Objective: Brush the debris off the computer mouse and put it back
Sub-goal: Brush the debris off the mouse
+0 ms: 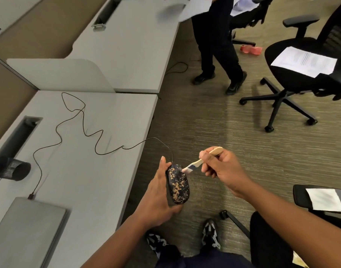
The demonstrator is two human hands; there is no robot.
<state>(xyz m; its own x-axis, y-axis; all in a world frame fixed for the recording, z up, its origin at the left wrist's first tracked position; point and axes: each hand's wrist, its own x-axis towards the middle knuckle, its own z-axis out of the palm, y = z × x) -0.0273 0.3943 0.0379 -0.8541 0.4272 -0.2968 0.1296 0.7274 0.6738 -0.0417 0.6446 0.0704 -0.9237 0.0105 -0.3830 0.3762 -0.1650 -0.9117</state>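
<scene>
Laptop: a closed grey metal laptop (24, 229) lies flat at the near left corner of the pale grey desk (100, 190).
Mesh cup: a black mesh cup (13, 168) lies on its side on the desk, just beyond the laptop.
Cable: a thin black cable (78, 120) runs from a plug at the laptop's far edge, loops across the desk and hangs over the edge to the mouse.
Left hand: the left hand (158, 198) grasps the mouse from its left side and underneath, thumb lying along the near edge.
Mouse: the black computer mouse speckled with tan debris (177, 183) is held in the air just off the desk edge, above the carpet (204, 128), top side up.
Brush: a small brush with a pale wooden handle and white bristles (202, 159) touches the mouse's far end with its bristles.
Right hand: the right hand (222, 167) pinches the brush handle, fingers curled around it.
Person: another person in dark trousers (218, 53) stands farther back, holding paper.
Chair: a black office chair (301, 74) at the far right carries printed sheets on its seat.
</scene>
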